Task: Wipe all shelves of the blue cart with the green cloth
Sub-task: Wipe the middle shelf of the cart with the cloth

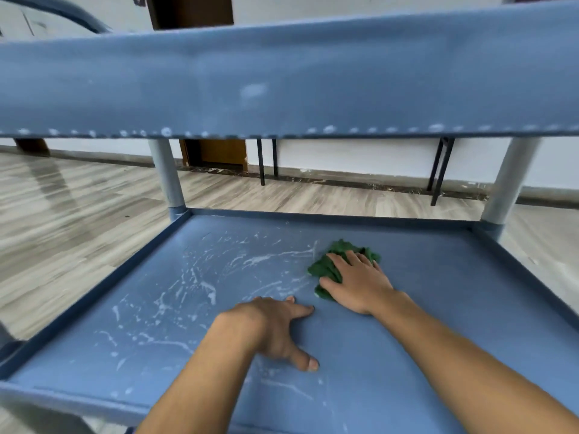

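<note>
Forearms reach in from six o'clock onto the lower shelf point(438, 324) of the blue cart point(282, 83). Nearest us, our left hand point(275, 327) rests spread and empty on the shelf, fingers splayed, bracing. Just beyond it, toward one o'clock, our right hand point(360, 283) lies flat with fingers together, pressing the bunched green cloth point(329, 267) against the shelf near its middle. White streaks point(194, 289) run from the cloth's left edge out toward nine o'clock, so we judge that half unwiped, while the right half looks clean. The risk we see is smearing: a cloth this wadded touches little of the shelf and could drag the residue back over the clean side, or skip the raised rim and corners. The braced left hand also sits close to the streaks and could carry them about. Above, the upper shelf's edge shows pale specks along its lower lip. Past the grey posts point(166, 173) lie a wood-look floor point(78, 214), dark table legs point(438, 170) and a white wall point(360, 158).
</note>
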The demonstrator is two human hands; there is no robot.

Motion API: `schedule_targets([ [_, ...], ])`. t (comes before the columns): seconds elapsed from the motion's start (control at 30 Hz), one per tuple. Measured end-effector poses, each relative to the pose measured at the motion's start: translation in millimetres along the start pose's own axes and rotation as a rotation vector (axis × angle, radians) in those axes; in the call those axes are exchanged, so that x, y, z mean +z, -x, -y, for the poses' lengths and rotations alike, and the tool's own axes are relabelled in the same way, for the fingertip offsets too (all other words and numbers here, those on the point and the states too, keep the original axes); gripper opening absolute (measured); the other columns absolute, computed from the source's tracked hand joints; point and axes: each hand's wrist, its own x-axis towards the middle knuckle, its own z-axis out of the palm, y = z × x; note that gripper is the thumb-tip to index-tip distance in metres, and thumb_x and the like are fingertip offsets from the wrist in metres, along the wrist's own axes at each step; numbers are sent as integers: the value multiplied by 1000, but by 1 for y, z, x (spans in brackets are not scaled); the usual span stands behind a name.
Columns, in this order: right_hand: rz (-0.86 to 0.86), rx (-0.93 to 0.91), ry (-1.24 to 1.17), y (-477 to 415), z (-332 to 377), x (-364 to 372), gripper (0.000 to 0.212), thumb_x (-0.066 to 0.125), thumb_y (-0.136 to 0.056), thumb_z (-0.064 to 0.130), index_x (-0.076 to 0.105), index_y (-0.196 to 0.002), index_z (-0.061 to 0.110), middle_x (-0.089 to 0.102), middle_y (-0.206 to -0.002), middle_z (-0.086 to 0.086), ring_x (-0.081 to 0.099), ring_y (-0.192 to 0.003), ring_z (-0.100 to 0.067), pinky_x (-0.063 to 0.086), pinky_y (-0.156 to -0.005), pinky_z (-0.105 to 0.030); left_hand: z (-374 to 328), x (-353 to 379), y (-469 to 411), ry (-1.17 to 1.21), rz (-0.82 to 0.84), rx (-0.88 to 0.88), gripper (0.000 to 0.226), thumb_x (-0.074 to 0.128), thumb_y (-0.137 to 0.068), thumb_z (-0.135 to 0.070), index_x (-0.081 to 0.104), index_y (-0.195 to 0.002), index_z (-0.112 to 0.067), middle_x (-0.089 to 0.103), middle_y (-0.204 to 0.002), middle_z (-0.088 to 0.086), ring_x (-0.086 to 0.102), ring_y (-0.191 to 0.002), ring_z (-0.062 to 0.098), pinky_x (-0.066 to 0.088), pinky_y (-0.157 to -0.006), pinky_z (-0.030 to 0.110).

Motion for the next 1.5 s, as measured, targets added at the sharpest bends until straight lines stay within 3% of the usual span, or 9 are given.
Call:
schedule_targets([
  [0.1,-5,-48,4,49,8,2,79,30,-87,70,20,-159,37,20,-167,-6,19,-152,-31,12,-125,-49,-1,0,2,44,-32,-18,106,72,-64,-71,15,-151,-45,13,-159,-19,24,-144,13,22,-113,30],
  [0.27,17,-111,2,131,16,3,86,18,-79,73,17,-159,39,16,-168,-2,14,-153,-27,8,-126,-44,1,11,3,103,-45,-48,107,70,-64,-73,15,-152,-42,7,-160,-19,14,-147,14,15,-115,31],
  [0.4,-4,-76,20,183,31,7,81,21,-84,69,15,-159,38,14,-169,-1,11,-153,-26,5,-126,-44,4,22,7,120,-80,-50,105,70,-66,-71,17,-152,-41,6,-160,-17,11,-148,15,15,-117,31],
  [0.63,-31,24,14,225,58,16,82,21,-82,71,12,-159,43,9,-170,5,7,-155,-21,4,-127,-43,12,30,10,64,-154,28,97,66,-70,-72,29,-150,-33,26,-158,-7,27,-143,21,25,-114,31],
  [0.8,-69,68,25,226,66,17,81,23,-83,73,16,-159,44,12,-170,7,10,-156,-18,7,-127,-36,36,17,24,77,-137,89,96,70,-67,-71,28,-148,-43,33,-155,-9,35,-139,21,30,-112,31],
  [0.97,-12,110,45,226,69,15,74,32,-91,71,11,-158,49,8,-171,5,7,-157,-18,5,-127,-36,82,4,45,25,-67,35,103,68,-63,-76,15,-149,-51,10,-161,-11,19,-146,22,22,-117,39],
  [1.17,-20,198,12,208,74,17,87,16,-78,76,11,-159,45,9,-171,6,6,-157,-18,5,-127,-39,89,13,41,-43,-5,20,100,66,-65,-77,20,-148,-49,22,-159,-11,29,-142,21,30,-111,36],
  [1.5,-45,277,33,52,46,16,84,24,-85,76,12,-160,40,12,-171,-3,8,-156,-30,8,-126,-53,80,9,39,-95,6,45,94,64,-71,-73,20,-149,-46,25,-157,-8,31,-140,22,33,-107,34],
])
